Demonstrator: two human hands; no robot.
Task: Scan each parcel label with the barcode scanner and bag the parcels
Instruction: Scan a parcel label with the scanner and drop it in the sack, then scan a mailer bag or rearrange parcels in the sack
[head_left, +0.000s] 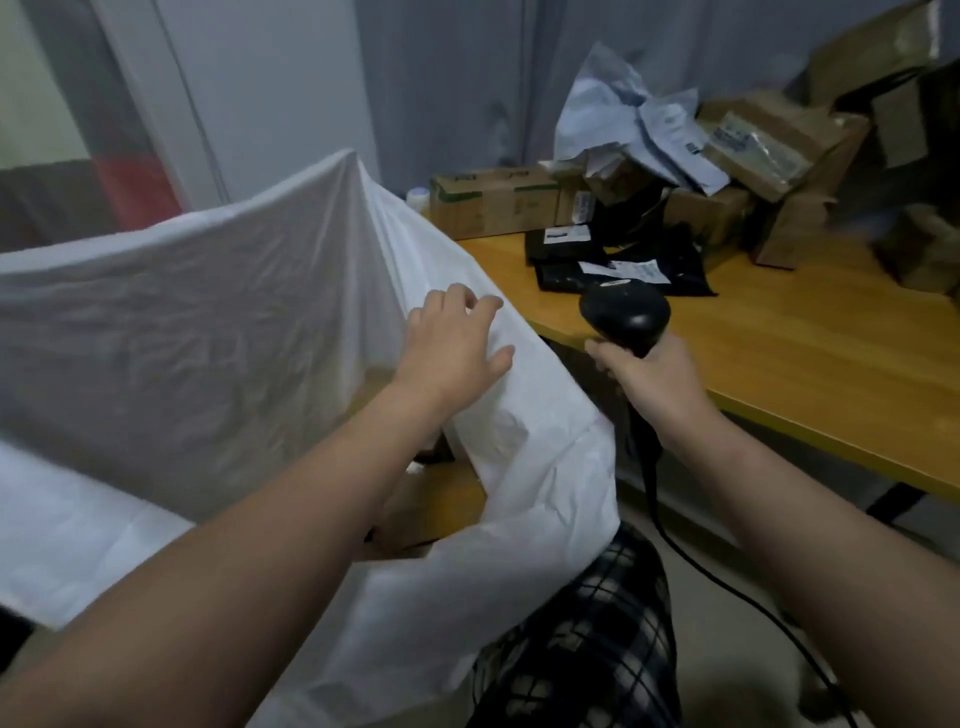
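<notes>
Wooden table (810, 364) | left hand (452, 338) spread on bag (208, 338) | right hand (654, 379) gripping scanner (626, 314)

Both forearms are bare, with no sleeves, watch or rings on the left hand (452, 345) or right hand (652, 382). At the lower middle of the frame, the lap wears dark plaid trousers (587, 639) crossed by pale checks.

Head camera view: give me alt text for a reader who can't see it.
A person's left hand rests on the rim of a large white woven sack while the right hand grips a black corded barcode scanner. Black mailer bags and brown cardboard boxes crowd the wooden table behind.
</notes>
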